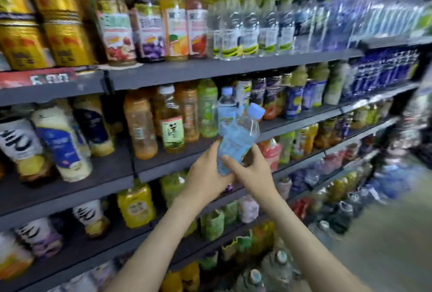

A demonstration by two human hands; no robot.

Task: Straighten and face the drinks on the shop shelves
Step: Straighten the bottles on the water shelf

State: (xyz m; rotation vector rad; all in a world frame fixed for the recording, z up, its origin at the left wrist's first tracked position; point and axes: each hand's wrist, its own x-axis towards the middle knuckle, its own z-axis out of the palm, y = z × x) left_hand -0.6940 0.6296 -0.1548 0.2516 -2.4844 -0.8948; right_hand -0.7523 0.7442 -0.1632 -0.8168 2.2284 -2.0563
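Dark grey shelves (210, 74) run the whole wall, crammed with plastic juice bottles (173, 123). Out in front of the second tier, off the shelf, there's a clear water bottle (236, 142), tilted, top leaning right. Both hands are wrapped round its lower half: left hand (205, 174) cupping the base, right hand (252, 170) with its thumb across the pale blue label. It's thin, smooth plastic, likely slick and squashy, so a low, firm hold suits. Blue cap (256, 110) on top.
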